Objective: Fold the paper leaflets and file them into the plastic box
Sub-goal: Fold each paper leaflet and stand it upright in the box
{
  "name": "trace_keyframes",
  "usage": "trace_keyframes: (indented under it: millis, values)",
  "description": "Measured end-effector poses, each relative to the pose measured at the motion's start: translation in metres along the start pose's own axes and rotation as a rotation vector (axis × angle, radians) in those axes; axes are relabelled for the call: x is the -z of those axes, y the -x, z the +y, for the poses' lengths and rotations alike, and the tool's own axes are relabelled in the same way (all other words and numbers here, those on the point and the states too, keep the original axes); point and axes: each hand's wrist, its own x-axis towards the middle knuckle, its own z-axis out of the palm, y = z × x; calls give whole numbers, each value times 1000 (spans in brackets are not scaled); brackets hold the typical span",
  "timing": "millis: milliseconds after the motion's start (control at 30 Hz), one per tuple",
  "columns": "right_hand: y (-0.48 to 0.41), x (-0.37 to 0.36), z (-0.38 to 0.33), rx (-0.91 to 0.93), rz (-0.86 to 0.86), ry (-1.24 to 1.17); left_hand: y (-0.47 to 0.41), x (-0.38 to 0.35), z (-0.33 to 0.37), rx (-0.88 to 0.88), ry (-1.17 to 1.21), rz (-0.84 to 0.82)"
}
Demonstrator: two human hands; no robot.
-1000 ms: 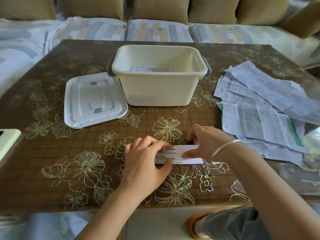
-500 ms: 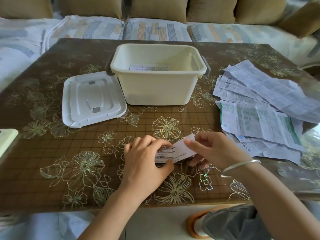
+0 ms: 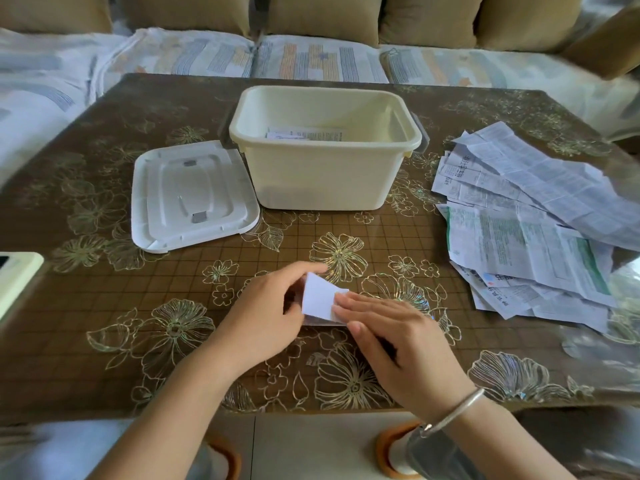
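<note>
A small white paper leaflet (image 3: 318, 296), folded over on itself, lies on the table near its front edge. My left hand (image 3: 265, 315) pinches its left end, and my right hand (image 3: 393, 339) presses flat on its right part. Beyond them stands the cream plastic box (image 3: 325, 174), open, with a folded leaflet (image 3: 304, 134) inside at the bottom. A pile of unfolded leaflets (image 3: 533, 223) spreads over the table's right side.
The box's white lid (image 3: 192, 195) lies flat to the left of the box. A pale green object (image 3: 17, 277) sits at the table's left edge. A sofa with cushions (image 3: 322, 60) runs behind the brown flowered table (image 3: 104, 323).
The strip's right half has been lifted and folded over to the left. My right hand has moved from holding that end up to pressing down on the folded leaflet.
</note>
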Motion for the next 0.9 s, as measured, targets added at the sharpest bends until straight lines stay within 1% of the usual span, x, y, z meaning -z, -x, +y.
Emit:
trace_keyframes:
  millis: [100, 233, 300, 400, 533, 600, 667, 767, 833, 900]
  values:
    - [3, -2, 0, 53, -8, 75, -1, 4, -5, -39, 18, 44]
    - [5, -4, 0, 79, -17, 115, 7, 4, -12, -166, 42, 181]
    - [3, -4, 0, 70, -10, 122, 12, 3, -16, -210, 1, 183]
    - [-6, -2, 2, 69, -22, 136, 16, 2, -20, -238, -139, 168]
    - [-28, 3, 3, 77, -108, 178, 14, 7, -21, -288, -226, 171]
    - [-36, 6, 5, 116, -157, 208, 13, 8, -20, -299, -250, 172]
    - [-40, 9, 7, 212, -200, 270, 14, 8, -22, -313, -244, 175]
    - [-44, 12, 9, 360, -191, 333, 14, 10, -24, -319, -215, 164]
    - [-52, 14, 9, 346, -151, 291, 8, 12, -21, -285, -125, 200]
    - [-67, 18, 7, 269, -124, 222, 1, 17, -16, -243, -36, 277]
